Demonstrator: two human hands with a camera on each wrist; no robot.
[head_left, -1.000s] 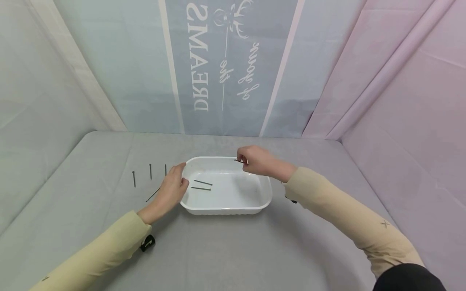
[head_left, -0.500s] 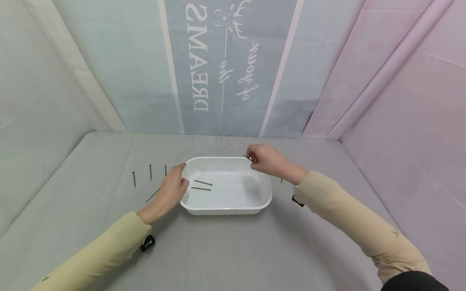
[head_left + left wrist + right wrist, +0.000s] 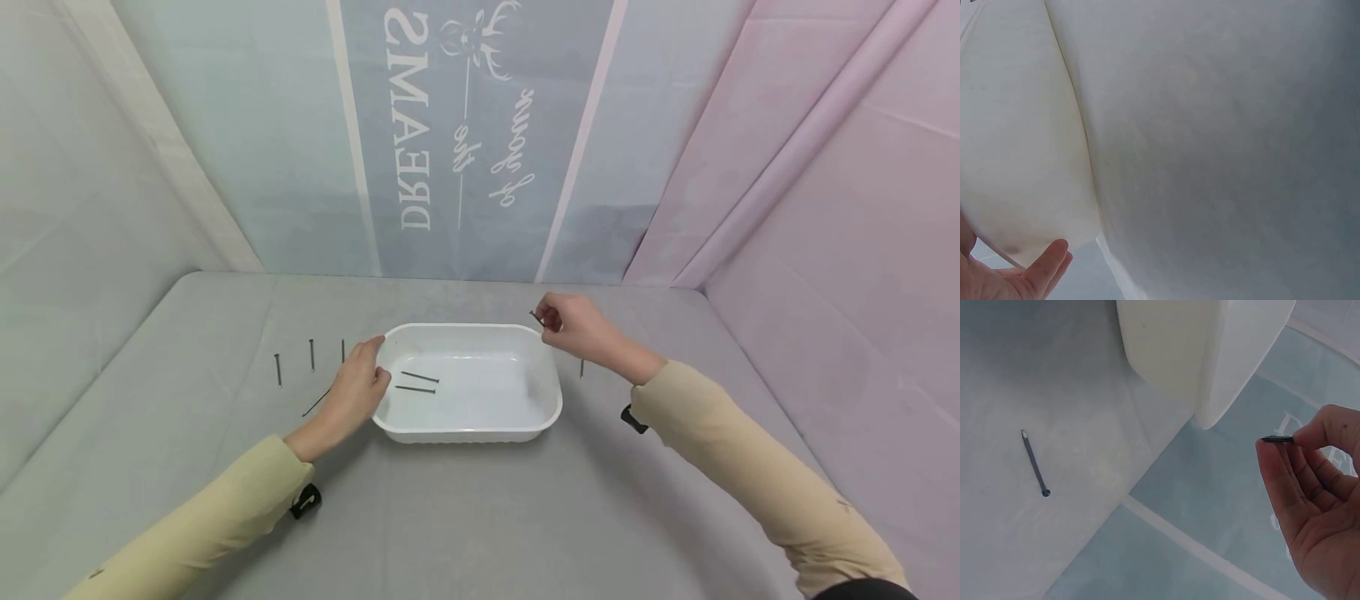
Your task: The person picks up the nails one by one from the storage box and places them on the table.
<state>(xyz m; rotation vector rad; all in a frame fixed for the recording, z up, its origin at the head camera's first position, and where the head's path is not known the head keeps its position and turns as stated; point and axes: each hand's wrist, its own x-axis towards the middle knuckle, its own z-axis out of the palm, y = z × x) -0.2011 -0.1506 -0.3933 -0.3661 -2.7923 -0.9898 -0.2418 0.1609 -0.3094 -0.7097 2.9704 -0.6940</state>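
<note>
Mid-transfer, I'd judge: my right hand (image 3: 581, 327) has a slim dark metal nail (image 3: 536, 317) pinched between thumb and index finger, just outside the far right corner of the glossy white rectangular tray (image 3: 465, 431). My left hand (image 3: 357, 385) holds the tray's left rim, thumb inside, fingers outside; can't tell how hard. Two loose nails (image 3: 416, 389) lie in the tray, four spread nails (image 3: 312, 355) on the grey cloth-covered counter (image 3: 465, 517) to its left, one lone nail (image 3: 582, 368) to its right. Next move, my read: lower the pinched nail near the lone one, line it up, loosen the fingers. Hard to see: pinched nail's near end is behind my fingers; left hand covers parts of two nails; black rounded thing (image 3: 862, 590), lower right, is cut off.
</note>
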